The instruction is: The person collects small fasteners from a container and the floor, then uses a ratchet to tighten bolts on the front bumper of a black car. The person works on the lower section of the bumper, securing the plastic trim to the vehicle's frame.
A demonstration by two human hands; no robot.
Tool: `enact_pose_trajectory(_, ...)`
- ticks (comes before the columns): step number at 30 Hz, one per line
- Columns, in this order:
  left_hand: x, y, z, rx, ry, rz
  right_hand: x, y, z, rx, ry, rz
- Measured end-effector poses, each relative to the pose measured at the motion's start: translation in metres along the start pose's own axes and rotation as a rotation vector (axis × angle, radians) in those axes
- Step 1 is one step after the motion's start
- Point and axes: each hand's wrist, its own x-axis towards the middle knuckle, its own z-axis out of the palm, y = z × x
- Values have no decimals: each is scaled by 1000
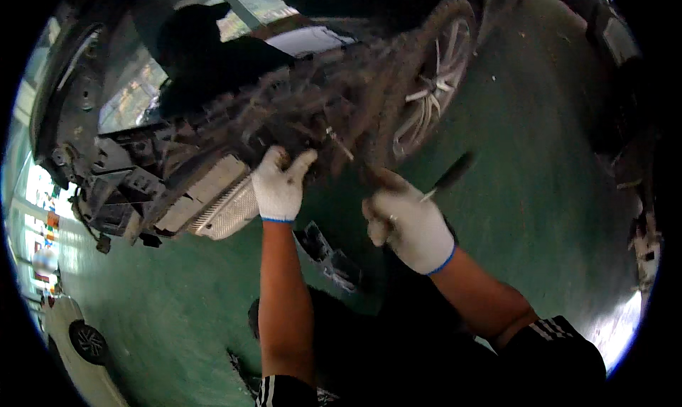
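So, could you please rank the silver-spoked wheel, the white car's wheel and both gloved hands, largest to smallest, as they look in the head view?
1. Silver-spoked wheel
2. Right gloved hand
3. Left gloved hand
4. White car's wheel
Nearness probably enlarges the hands; distance shrinks the last.

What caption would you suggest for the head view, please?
White-gloved left hand at a partly stripped dark car, white-gloved right hand holding a black-handled metal tool.

Inside an auto repair workshop, a dark car [284, 109] stands with its front end stripped; green floor [526, 215] spreads around the car; a loose part [328, 256] lies near its stripped end; a white car [69, 329] is parked off its left end.
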Motion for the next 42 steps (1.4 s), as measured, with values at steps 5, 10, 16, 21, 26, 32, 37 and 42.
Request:
enact_pose_trajectory(5, 6, -21, 5, -131, 3, 77, -4, -8, 34, -163, 357, 82)
enact_pose_trajectory(10, 7, -24, 10, -85, 36, 122, -6, 1, 39, -425, 428, -30)
enact_pose_trajectory(16, 9, -30, 12, -125, 49, 204, 1, 6, 35, 61, 436, 21)
enact_pose_trajectory(21, 12, -31, 8, 0, 69, 292, 3, 11, 32, -282, 354, -1)
enact_pose_trajectory(26, 10, -34, 11, -53, 60, 248, 4, 14, 10, 581, -54, 61)
enact_pose_trajectory(32, 8, -29, 8, -92, 39, 180, 5, 18, 24, -981, 444, -303)
enact_pose_trajectory(37, 11, -27, 11, -93, 49, 219, 5, 11, 6, 451, -73, 76)
enact_pose_trajectory(42, 6, -22, 7, -140, 13, 130, 1, 13, 11, 123, 181, 63)
